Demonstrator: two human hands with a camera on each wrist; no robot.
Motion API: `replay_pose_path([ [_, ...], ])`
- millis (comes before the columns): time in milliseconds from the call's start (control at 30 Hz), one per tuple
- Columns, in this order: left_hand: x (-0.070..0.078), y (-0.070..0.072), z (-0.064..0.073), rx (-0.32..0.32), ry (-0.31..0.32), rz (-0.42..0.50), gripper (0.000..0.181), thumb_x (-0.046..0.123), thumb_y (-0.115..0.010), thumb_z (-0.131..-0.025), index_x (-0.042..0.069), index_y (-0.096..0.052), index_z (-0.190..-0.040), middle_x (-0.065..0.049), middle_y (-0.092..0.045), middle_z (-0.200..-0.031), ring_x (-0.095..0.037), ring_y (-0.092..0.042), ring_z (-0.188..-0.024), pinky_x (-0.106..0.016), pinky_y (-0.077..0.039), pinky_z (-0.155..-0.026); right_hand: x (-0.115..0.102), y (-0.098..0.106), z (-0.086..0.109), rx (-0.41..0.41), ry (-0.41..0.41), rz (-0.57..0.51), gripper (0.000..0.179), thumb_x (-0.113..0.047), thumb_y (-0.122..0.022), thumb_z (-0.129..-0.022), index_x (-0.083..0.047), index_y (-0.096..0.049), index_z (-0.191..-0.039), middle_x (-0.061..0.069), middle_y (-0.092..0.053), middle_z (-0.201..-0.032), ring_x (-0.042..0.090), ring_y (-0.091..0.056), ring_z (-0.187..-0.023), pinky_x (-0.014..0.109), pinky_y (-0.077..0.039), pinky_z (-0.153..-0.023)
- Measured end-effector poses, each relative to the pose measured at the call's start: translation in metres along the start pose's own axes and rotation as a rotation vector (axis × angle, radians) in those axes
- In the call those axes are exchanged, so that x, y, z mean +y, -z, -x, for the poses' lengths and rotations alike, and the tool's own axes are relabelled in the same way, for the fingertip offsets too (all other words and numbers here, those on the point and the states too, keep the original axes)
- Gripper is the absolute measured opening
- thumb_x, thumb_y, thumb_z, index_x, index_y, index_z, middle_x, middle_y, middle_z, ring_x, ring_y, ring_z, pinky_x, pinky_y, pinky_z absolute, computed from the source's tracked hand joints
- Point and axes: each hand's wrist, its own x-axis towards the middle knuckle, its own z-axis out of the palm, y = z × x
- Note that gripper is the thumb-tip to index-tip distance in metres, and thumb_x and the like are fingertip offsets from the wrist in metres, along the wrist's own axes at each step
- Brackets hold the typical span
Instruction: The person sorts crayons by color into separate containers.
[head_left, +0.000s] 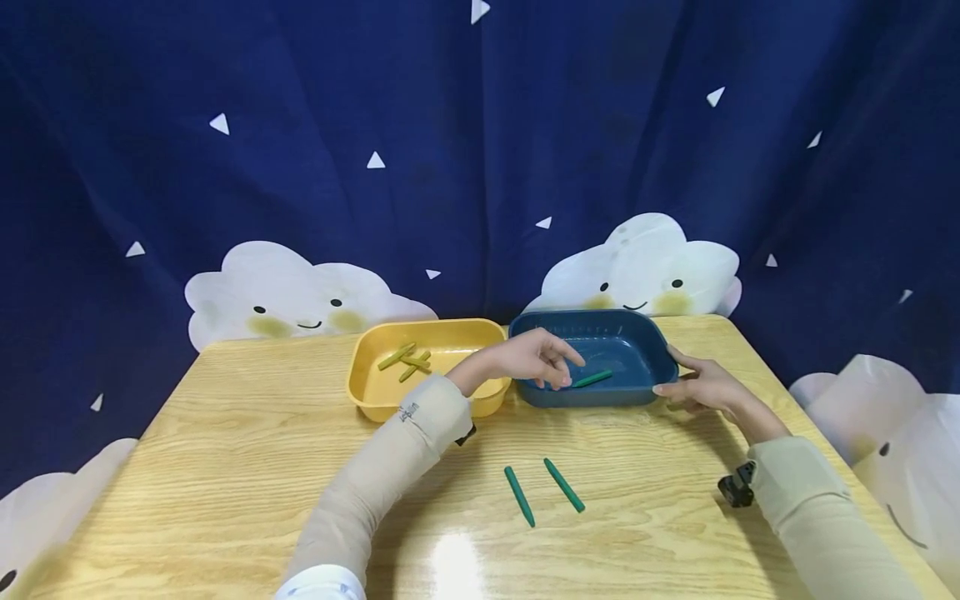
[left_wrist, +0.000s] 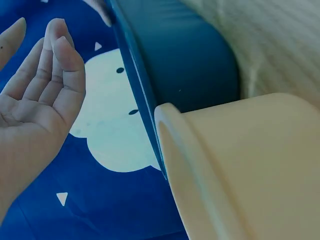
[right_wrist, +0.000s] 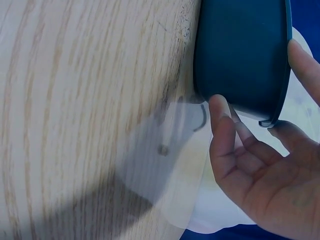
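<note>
The setting of green sticks into a tray is judged to be the step in hand. Left of the left fingers, yellow sticks [head_left: 396, 357] are contained in a yellow tray [head_left: 453, 354]. The left hand [head_left: 536, 357] is poised over the blue tray [head_left: 600, 398], its fingers loosely bent, apparently unladen; a green stick [head_left: 592, 378] is seen beside their tips, though contact cannot be settled. Nearer than these fingers, two more green sticks [head_left: 520, 497] lie on the table [head_left: 247, 467]; a pinch on one would be called for next. Farthest right, the blue tray's end is gripped by the right hand [head_left: 705, 385]. The left palm is shown clearly only by the left wrist view; the loose sticks, only by the head view.
</note>
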Motion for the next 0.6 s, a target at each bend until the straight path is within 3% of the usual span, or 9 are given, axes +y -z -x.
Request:
replay_pose_path([
  [133,-0.001,-0.007,0.01,-0.013,0.003,0.019,0.039,0.0,-0.058,-0.088,-0.005,-0.052,-0.126,-0.025,-0.064,-0.098,-0.019,-0.06,-0.077,-0.034,-0.052,-0.069,-0.001,0.001,0.001,-0.003,0.001,-0.003,0.097,-0.032,-0.069,-0.082,-0.005,-0.002,-0.146,0.033,-0.055,-0.114,0.03,-0.062,-0.091,0.039,-0.051,-0.067],
  [333,-0.004,-0.017,0.024,-0.046,-0.006,0.02,0.038,-0.002,-0.059,-0.086,-0.01,-0.052,-0.123,-0.024,-0.065,-0.096,-0.022,-0.059,-0.074,-0.024,-0.045,-0.059,-0.002,0.002,0.002,-0.005,-0.005,0.01,0.097,-0.033,-0.069,-0.082,-0.004,-0.001,-0.146,0.031,-0.057,-0.113,0.031,-0.062,-0.092,0.039,-0.051,-0.07],
  [600,-0.011,-0.029,0.049,-0.113,-0.014,-0.024,0.029,-0.006,-0.066,-0.08,-0.011,-0.062,-0.108,-0.025,-0.065,-0.092,-0.007,-0.062,-0.075,-0.022,-0.05,-0.068,-0.001,0.0,0.001,-0.014,-0.007,0.017,0.095,-0.03,-0.067,-0.084,-0.002,0.001,-0.146,0.026,-0.062,-0.106,0.027,-0.062,-0.088,0.038,-0.051,-0.068],
])
